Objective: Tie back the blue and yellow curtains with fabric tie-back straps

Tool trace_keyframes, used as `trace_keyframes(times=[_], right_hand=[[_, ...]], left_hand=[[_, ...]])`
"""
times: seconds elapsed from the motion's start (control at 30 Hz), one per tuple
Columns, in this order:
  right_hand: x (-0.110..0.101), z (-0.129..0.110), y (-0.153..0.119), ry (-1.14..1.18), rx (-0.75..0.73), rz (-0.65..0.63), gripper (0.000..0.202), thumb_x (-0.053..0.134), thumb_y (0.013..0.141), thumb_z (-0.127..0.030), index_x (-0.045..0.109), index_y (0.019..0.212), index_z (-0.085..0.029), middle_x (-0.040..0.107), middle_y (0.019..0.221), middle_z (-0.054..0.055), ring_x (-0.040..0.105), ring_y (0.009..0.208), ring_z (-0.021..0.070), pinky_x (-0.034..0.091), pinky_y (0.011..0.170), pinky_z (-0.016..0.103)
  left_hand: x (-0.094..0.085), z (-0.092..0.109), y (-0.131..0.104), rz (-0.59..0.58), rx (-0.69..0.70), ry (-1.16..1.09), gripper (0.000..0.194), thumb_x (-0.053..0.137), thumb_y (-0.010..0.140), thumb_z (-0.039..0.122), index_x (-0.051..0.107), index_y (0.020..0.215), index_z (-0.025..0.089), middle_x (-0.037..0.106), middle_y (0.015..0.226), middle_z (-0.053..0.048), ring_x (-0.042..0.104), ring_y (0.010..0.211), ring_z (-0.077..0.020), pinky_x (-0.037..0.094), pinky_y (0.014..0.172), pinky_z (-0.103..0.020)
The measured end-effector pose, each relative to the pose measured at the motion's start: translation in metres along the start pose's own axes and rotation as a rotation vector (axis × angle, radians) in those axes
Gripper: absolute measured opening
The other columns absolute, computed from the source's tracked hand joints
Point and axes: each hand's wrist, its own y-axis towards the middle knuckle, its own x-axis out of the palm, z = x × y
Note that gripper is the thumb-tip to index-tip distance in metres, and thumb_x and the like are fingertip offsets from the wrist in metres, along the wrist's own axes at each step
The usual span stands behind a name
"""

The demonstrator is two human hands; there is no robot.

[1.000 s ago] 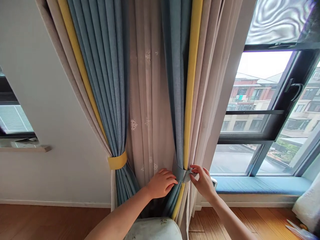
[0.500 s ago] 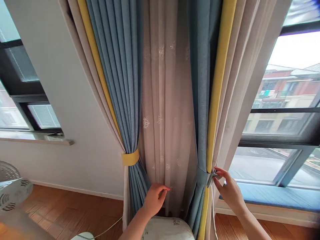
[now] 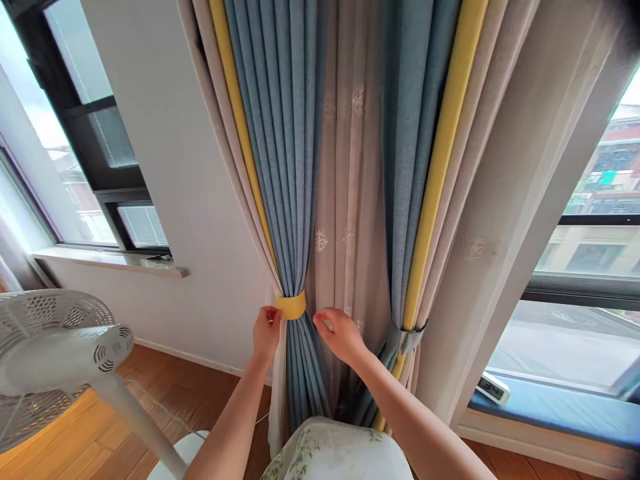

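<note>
i'd hold the yellow band level, left hand seemingly pinching its left edge, right hand loosely curled just right.

A narrow gap separates the right hand from the yellow tieback; the left hand obstructs its left edge. Above the hands, passage lies open before the beige embroidered curtain. Below, white floral fabric bars approach; at left stands a pedestal fan.

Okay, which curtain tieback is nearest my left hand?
The yellow tieback around the left curtain, close by your left hand; the grey tieback sits farther away.
</note>
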Motion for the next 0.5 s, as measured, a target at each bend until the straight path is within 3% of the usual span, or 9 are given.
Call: trace_keyframes(times=[0.13,0.27,0.4,0.5], right_hand=[[0.036,-0.023,0.034,-0.101,0.165,-0.065,0.028,0.042,0.080,-0.046,0.054,0.085,-0.021,0.064,0.082,0.005,0.060,0.075,0.0183,0.043,0.062,0.028],[0.051,-0.034,0.047,-0.300,0.284,-0.053,0.049,0.042,0.074,-0.060,0.053,0.088,-0.015,0.063,0.079,0.013,0.061,0.072,0.0245,0.042,0.056,0.030],[0.051,-0.035,0.048,-0.406,0.296,-0.045,0.032,0.041,0.080,-0.042,0.054,0.087,-0.014,0.064,0.076,0.011,0.062,0.071,0.0222,0.040,0.057,0.028],[0.045,-0.030,0.044,-0.431,0.186,-0.057,0.021,0.037,0.083,-0.028,0.054,0.083,-0.017,0.064,0.074,0.006,0.061,0.070,0.0180,0.037,0.063,0.028]], left_hand=[[0.002,0.003,-0.006,-0.110,0.004,-0.053,0.018,0.042,0.078,0.033,0.044,0.086,0.018,0.060,0.083,-0.006,0.059,0.075,-0.0138,0.048,0.071,-0.030],[0.007,0.007,-0.015,-0.187,0.044,-0.086,0.019,0.043,0.077,0.028,0.044,0.092,0.017,0.061,0.090,-0.007,0.059,0.078,-0.0122,0.047,0.072,-0.027],[0.004,0.013,-0.015,-0.327,0.134,0.000,0.017,0.043,0.078,0.025,0.050,0.090,0.018,0.062,0.084,-0.003,0.058,0.073,-0.0115,0.045,0.069,-0.026],[-0.004,0.020,-0.006,-0.290,0.277,0.108,0.022,0.046,0.077,0.025,0.050,0.097,0.019,0.059,0.089,-0.003,0.056,0.075,-0.0115,0.044,0.071,-0.026]])
